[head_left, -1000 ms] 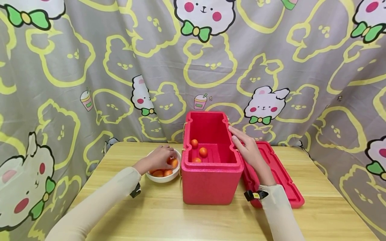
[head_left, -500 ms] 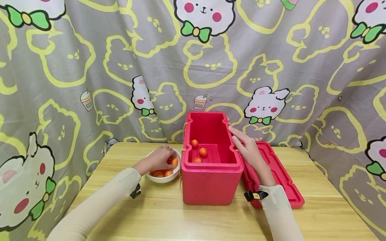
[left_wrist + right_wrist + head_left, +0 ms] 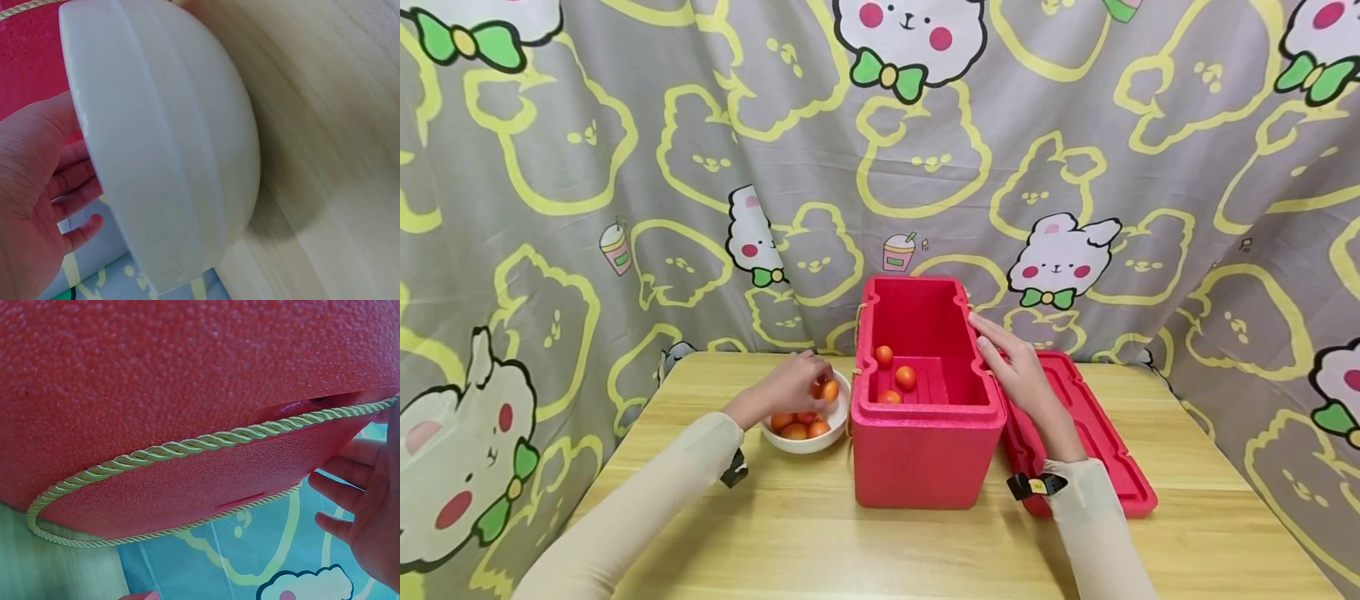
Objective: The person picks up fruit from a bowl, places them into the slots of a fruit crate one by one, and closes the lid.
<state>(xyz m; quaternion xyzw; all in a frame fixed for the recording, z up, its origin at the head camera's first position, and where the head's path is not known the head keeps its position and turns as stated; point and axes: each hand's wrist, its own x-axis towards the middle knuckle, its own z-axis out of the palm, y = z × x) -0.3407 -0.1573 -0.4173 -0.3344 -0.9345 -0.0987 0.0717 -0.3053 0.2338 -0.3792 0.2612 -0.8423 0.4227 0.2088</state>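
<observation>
My left hand [image 3: 792, 386] is over the white bowl [image 3: 805, 446] and pinches a small orange-red tomato [image 3: 829, 390]. Several more such tomatoes [image 3: 794, 431] lie in the bowl below it. In the left wrist view the bowl's wall [image 3: 169, 150] hides the fingertips and the held tomato. Beside the bowl stands an uncovered red foam box [image 3: 925, 467] with 3 tomatoes visible on its floor, one being this tomato [image 3: 906, 377]. My right hand [image 3: 1021, 377] rests at the box's right rim with extended fingers.
The red lid [image 3: 1105, 446] lies on the wooden table [image 3: 790, 533] to the right of the box, partly behind my right forearm. A twisted gold cord [image 3: 212, 439] hangs along the box's side. A patterned curtain [image 3: 820, 167] closes off the back.
My left hand has risen slightly with a tomato at its fingertips, and more of the tomatoes below it show. The right hand and the box have stayed put.
</observation>
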